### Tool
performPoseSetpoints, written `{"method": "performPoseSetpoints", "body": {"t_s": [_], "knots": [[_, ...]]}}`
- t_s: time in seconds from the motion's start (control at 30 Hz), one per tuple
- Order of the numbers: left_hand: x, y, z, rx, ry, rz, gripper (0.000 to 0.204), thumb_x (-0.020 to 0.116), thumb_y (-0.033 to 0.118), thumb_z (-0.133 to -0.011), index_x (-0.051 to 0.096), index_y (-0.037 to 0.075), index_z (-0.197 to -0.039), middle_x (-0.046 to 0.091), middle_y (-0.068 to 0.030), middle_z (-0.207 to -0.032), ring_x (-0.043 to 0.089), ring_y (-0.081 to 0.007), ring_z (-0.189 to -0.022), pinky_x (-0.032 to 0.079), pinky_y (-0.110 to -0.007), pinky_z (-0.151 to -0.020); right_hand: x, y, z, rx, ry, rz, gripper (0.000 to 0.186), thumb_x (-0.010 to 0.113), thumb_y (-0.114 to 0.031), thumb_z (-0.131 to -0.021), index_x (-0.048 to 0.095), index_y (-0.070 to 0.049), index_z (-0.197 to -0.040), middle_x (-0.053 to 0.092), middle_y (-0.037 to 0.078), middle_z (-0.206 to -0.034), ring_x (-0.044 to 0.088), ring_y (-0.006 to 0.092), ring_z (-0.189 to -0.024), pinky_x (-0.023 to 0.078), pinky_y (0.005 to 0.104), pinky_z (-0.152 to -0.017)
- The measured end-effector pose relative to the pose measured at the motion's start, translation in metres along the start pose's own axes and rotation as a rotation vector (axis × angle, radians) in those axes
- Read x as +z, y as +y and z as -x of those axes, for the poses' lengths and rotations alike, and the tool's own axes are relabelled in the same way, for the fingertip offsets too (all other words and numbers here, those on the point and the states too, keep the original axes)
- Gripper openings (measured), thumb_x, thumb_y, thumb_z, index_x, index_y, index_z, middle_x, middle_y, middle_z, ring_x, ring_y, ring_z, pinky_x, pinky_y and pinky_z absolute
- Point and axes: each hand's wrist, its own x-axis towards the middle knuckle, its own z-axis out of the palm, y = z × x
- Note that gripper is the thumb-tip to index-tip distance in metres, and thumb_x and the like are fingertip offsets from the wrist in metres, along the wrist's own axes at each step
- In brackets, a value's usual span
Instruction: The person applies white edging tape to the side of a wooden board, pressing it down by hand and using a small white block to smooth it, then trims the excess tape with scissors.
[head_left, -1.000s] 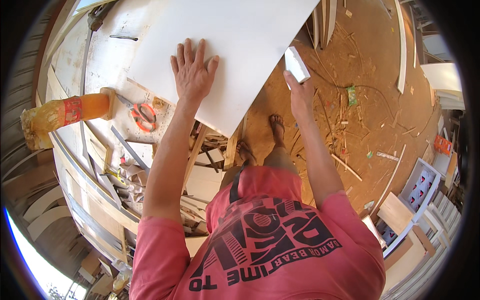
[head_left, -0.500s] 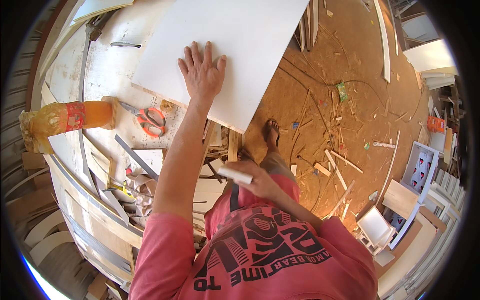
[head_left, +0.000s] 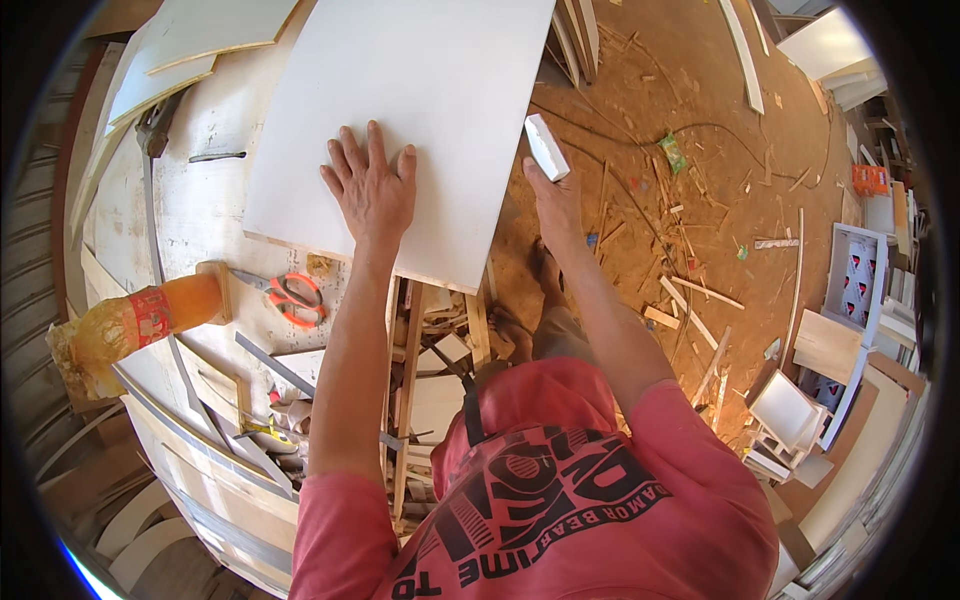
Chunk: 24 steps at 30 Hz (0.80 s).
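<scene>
A large white board lies on the workbench, its right edge jutting out over the floor. My left hand rests flat on it, fingers spread, holding nothing. Off the board's right edge, my right hand grips a small white block with a flat, pale face; its exact kind cannot be made out. Left of my left forearm lie orange-handled scissors. Beside them a bottle of orange liquid is on its side, its end by a small wooden block.
Wood scraps and a dark cable cover the brown floor. Below the bench edge are offcuts and a yellow tool. More panels lie at the far left. A white cabinet frame and stacked boards stand at the right.
My right hand has moved from near my waist, forward and right, to the board's right edge, carrying the white block. My left hand stays flat on the board. The whole view has shifted slightly.
</scene>
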Motion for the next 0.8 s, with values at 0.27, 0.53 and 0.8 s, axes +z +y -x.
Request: {"method": "performPoseSetpoints", "body": {"t_s": [0.27,0.53,0.8], "knots": [[0.000,-0.002,-0.002,-0.016,0.007,-0.009,0.061,0.038,0.051,-0.095,0.035,0.014,-0.143,0.027,-0.0193,-0.149,0.020,-0.0364,-0.140,0.015,-0.053,-0.113,-0.022,0.034,0.175,0.440,-0.445,0.140,0.050,0.060,-0.010,-0.090,0.044,-0.009,-0.137,0.054,0.007,-0.126,0.048,0.0156,-0.119,0.041,0.0280,-0.097],[-0.004,0.001,-0.005,-0.036,-0.033,-0.014,0.061,0.036,0.052,-0.095,0.034,0.015,-0.144,0.026,-0.0184,-0.150,0.018,-0.0353,-0.141,0.013,-0.051,-0.115,-0.033,-0.018,0.111,0.250,-0.341,0.280,0.043,0.060,-0.013,-0.091,0.049,-0.010,-0.133,0.054,0.010,-0.129,0.050,0.0242,-0.119,0.038,0.0354,-0.101],[-0.008,0.004,-0.004,-0.007,-0.109,-0.012,0.063,0.038,0.050,-0.095,0.032,0.012,-0.145,0.024,-0.0206,-0.150,0.016,-0.0377,-0.141,0.012,-0.052,-0.114,-0.058,-0.004,0.016,-0.121,-0.579,0.452,0.045,0.064,-0.003,-0.084,0.056,-0.011,-0.127,0.057,0.009,-0.124,0.051,0.0249,-0.119,0.040,0.0352,-0.101]]}}
